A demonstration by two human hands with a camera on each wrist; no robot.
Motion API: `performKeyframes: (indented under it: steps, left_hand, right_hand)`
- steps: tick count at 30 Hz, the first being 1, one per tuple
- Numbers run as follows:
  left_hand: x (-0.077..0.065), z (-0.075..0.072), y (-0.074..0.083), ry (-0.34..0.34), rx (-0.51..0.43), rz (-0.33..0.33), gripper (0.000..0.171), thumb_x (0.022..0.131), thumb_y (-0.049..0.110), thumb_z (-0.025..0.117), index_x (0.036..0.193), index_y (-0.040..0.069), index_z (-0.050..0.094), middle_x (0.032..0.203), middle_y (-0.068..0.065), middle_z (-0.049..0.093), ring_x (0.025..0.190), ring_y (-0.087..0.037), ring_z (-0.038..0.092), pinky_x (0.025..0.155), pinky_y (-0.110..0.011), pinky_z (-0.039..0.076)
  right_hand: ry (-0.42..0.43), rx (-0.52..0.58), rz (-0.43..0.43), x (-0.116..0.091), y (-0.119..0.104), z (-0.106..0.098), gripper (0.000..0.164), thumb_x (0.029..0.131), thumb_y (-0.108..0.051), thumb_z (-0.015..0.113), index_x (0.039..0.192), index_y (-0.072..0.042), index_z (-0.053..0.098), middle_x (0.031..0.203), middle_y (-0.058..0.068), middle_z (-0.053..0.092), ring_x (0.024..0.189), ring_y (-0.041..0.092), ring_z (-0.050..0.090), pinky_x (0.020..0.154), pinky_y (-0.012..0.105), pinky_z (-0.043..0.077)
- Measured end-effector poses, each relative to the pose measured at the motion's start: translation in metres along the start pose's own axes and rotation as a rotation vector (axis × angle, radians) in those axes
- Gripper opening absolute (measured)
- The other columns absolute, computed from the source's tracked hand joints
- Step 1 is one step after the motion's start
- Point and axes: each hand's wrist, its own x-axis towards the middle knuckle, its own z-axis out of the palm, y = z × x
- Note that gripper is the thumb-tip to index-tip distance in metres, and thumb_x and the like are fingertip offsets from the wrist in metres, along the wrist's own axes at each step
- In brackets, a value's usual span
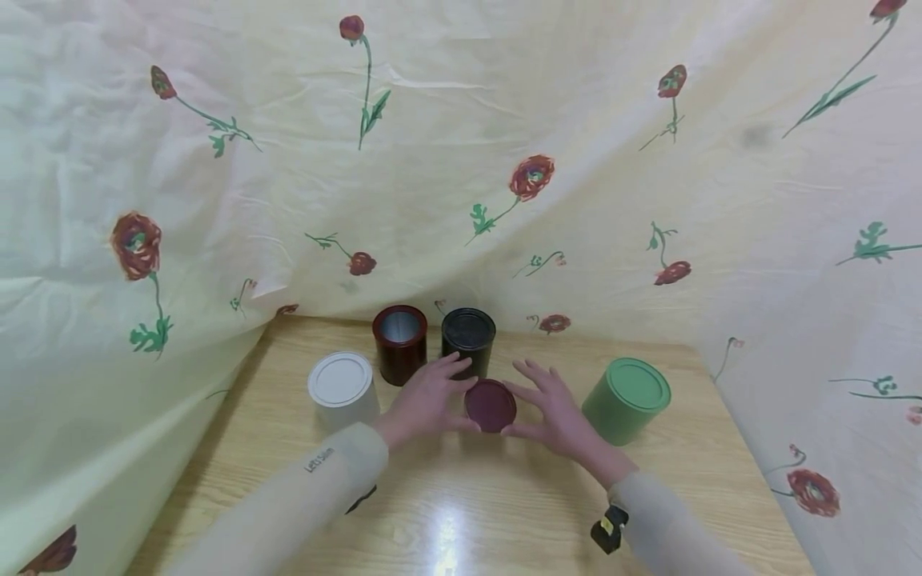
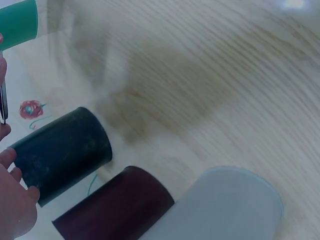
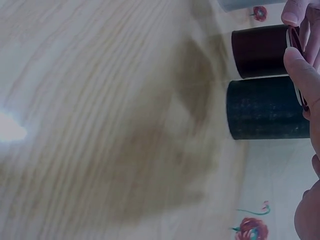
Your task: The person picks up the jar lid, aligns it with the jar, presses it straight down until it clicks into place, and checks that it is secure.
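Observation:
Between both hands is a round dark red lid (image 1: 491, 406), held above the table, its edge seen side-on in the right wrist view. My left hand (image 1: 426, 398) pinches its left edge with thumb and fingertips. On the opposite edge, my right hand (image 1: 558, 414) grips it the same way. Behind the left hand stands a dark red can (image 1: 400, 356) with no lid, its grey inside showing. A lidded black can (image 1: 468, 330) is just beyond the lid, partly covered by the left fingers.
A lidded white can (image 1: 342, 380) stands left of the left hand, near its forearm. To the right of the right hand is a lidded green can (image 1: 627, 400). Flower-printed cloth (image 1: 432, 184) hangs behind and beside the wooden table (image 1: 461, 496).

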Motion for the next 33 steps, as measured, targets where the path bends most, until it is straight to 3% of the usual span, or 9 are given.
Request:
performKeyframes:
  steps: [4, 13, 19, 33]
  left_hand:
    - [-0.002, -0.014, 0.002, 0.008, -0.039, -0.004, 0.08, 0.082, 0.059, 0.089, 0.144, 0.012, 0.069, 0.163, -0.012, 0.05, 0.157, -0.034, 0.038, 0.123, -0.059, 0.038]
    - [-0.002, -0.031, -0.002, 0.019, -0.022, -0.008, 0.081, 0.081, 0.06, 0.088, 0.145, 0.013, 0.069, 0.164, -0.012, 0.049, 0.157, -0.034, 0.038, 0.126, -0.056, 0.034]
    - [-0.003, -0.045, -0.008, 0.031, -0.016, 0.0, 0.082, 0.081, 0.058, 0.09, 0.145, 0.011, 0.068, 0.164, -0.014, 0.049, 0.157, -0.034, 0.038, 0.128, -0.053, 0.031]
    - [-0.011, -0.074, -0.03, 0.066, -0.007, -0.062, 0.081, 0.08, 0.056, 0.091, 0.145, 0.014, 0.068, 0.165, -0.01, 0.049, 0.159, -0.032, 0.035, 0.127, -0.058, 0.032]
  right_hand:
    - [-0.001, -0.016, -0.009, 0.008, -0.003, -0.005, 0.074, 0.077, -0.036, 0.097, 0.139, -0.005, 0.071, 0.161, 0.028, 0.047, 0.153, 0.053, 0.036, 0.121, 0.08, 0.019]
    - [0.056, -0.025, -0.084, 0.022, -0.007, -0.011, 0.074, 0.076, -0.037, 0.096, 0.138, -0.006, 0.072, 0.158, 0.027, 0.05, 0.148, 0.054, 0.041, 0.118, 0.081, 0.023]
    - [0.051, -0.035, -0.083, 0.035, -0.014, -0.015, 0.074, 0.076, -0.035, 0.097, 0.138, -0.005, 0.072, 0.159, 0.027, 0.05, 0.15, 0.051, 0.04, 0.12, 0.079, 0.022]
    - [-0.002, -0.082, -0.056, 0.075, -0.033, -0.019, 0.078, 0.079, -0.044, 0.094, 0.144, -0.009, 0.068, 0.167, 0.018, 0.044, 0.158, 0.043, 0.031, 0.127, 0.071, 0.019]
